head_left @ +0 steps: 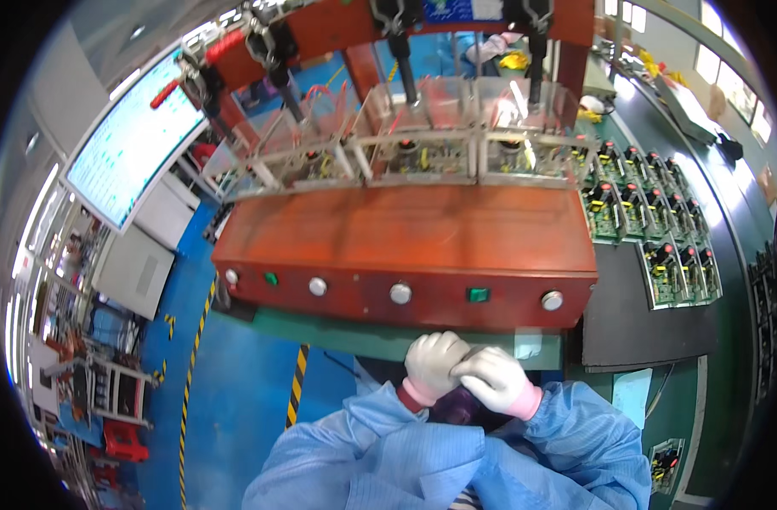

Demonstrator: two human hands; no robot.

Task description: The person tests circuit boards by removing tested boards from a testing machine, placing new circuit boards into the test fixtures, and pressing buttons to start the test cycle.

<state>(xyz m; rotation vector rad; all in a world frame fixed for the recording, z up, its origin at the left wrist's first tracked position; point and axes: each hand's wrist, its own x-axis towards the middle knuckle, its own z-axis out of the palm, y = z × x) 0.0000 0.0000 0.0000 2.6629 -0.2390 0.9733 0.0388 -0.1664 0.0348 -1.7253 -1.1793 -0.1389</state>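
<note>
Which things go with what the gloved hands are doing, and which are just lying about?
Probably belong:
left hand, touching the right hand
red machine in front of them
circuit boards at the right

Probably just lying about:
red stool
light blue sheet

Gloves point(501, 381) at grip: matt cloth. Smock sleeves point(588, 433) behind: cloth w/ fine grid. Fixture base point(405, 234) ahead: smooth, semi-glossy; covers point(439, 119) beyond: clr plastic, shiny.

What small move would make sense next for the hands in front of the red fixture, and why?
Probably easing the right hand off the left hand: the two, both gloved, appear to touch just in front of the red fixture, no held object is visible, and neither is on its round silver buttons.
</note>
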